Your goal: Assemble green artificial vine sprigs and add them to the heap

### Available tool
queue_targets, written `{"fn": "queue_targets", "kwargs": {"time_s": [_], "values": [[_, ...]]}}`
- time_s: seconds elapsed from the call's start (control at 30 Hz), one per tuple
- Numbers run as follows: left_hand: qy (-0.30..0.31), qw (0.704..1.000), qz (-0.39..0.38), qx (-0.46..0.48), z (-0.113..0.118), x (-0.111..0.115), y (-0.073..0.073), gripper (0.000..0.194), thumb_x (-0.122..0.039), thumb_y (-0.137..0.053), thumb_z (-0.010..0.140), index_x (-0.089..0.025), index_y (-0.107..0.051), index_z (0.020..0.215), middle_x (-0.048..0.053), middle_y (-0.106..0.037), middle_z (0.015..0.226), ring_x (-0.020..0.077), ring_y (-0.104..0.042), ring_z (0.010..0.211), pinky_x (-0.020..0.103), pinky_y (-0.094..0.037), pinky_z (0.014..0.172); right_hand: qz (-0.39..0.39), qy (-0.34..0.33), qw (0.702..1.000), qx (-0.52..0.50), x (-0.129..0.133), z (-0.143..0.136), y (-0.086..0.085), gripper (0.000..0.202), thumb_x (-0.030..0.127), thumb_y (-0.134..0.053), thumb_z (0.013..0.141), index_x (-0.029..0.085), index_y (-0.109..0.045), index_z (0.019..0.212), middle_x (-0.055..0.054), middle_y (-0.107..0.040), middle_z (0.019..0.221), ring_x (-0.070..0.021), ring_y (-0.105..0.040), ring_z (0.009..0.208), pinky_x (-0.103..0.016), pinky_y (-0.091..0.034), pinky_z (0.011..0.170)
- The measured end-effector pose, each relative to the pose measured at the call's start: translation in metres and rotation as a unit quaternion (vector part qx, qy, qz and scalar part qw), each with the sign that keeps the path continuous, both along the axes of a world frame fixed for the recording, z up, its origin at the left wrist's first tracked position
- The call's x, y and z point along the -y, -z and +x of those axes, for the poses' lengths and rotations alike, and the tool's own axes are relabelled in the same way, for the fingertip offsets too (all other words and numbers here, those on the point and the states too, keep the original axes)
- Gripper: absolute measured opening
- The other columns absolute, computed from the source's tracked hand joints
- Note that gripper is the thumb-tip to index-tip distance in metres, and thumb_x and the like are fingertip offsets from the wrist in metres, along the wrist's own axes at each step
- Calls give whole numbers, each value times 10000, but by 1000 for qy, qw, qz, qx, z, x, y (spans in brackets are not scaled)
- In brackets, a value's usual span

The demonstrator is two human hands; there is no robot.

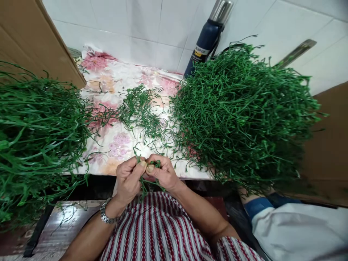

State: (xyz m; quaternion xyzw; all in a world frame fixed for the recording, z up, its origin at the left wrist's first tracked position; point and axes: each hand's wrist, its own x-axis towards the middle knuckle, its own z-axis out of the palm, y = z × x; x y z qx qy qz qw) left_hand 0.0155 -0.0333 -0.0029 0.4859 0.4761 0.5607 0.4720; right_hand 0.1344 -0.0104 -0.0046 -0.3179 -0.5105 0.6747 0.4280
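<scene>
Pinched green stems [138, 158] in the left hand [129, 177] and closed the right hand [164, 174] around a small bunch [156, 164], over the front edge of a cloth-covered table [118, 146]; possibly shared one stem between both, too hidden to tell. Faced a loose scatter [141, 108] mid-table, a left heap [40, 134] and right heap [244, 116] across opposite edges, and a navy flask [207, 38] at the back edge.
</scene>
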Motion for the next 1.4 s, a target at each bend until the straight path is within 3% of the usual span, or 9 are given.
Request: {"fn": "queue_targets", "kwargs": {"time_s": [0.13,0.27,0.37,0.5,0.67,1.0,1.17,1.3,1.4], "values": [[-10,975,161,-155,-9,5,-7,301,-127,-533,769,-174,-380,515,-39,-325,492,89,-331,474,248,-286,508,161,-34,974,156,0,19,-19,302,414,-578,772,172,-472,626,49,-386,530,-67,-319,486,-206,-265,473],[180,956,200,-114,-22,17,-20,254,-159,-502,783,-186,-437,539,-10,-405,480,118,-405,475,272,-336,516,269,-207,930,142,2,32,-41,286,305,-535,812,181,-445,570,33,-404,554,-71,-366,511,-217,-322,531],[220,971,91,8,-21,21,-24,279,-244,-475,819,-179,-418,554,-14,-371,483,106,-374,457,258,-302,472,198,-235,950,59,0,28,-43,221,303,-588,792,166,-516,634,31,-450,561,-55,-373,484,-197,-321,490],[126,977,-63,158,-10,12,-21,343,-331,-519,802,-163,-398,529,-38,-294,492,64,-268,431,220,-228,422,42,-133,990,-3,-6,16,-30,313,413,-674,703,144,-531,635,45,-445,519,-46,-350,456,-186,-287,437],[66,974,-114,185,-5,5,-13,318,-386,-589,729,-154,-469,547,-51,-268,478,52,-212,438,200,-217,414,-81,-97,990,-58,-6,6,-16,347,438,-704,655,140,-528,639,68,-416,462,-23,-277,364,-179,-170,358],[35,967,-127,218,-3,4,-16,320,-404,-630,663,-162,-460,541,-60,-251,456,49,-186,423,208,-185,400,-75,-114,986,-93,-6,3,-10,306,410,-682,696,141,-539,672,59,-454,480,-21,-290,340,-178,-181,341],[105,986,-71,112,-13,1,-12,368,-410,-559,754,-164,-400,531,-45,-286,500,62,-226,461,225,-206,438,83,-175,980,38,-20,17,-17,307,401,-581,789,150,-505,630,44,-408,513,-49,-321,435,-201,-237,425],[236,969,-26,-66,-31,-11,-19,368,-345,-491,811,-166,-336,529,-43,-250,535,67,-219,505,226,-187,467,301,-216,911,182,-35,25,-29,259,281,-503,838,162,-458,612,27,-381,576,-77,-353,538,-224,-274,521],[316,941,-41,-116,-41,-17,-25,334,-300,-467,813,-166,-331,538,-47,-237,544,64,-206,513,219,-171,464,370,-248,877,179,-39,24,-32,294,241,-475,846,178,-385,573,30,-344,577,-86,-338,550,-230,-279,539]]}}
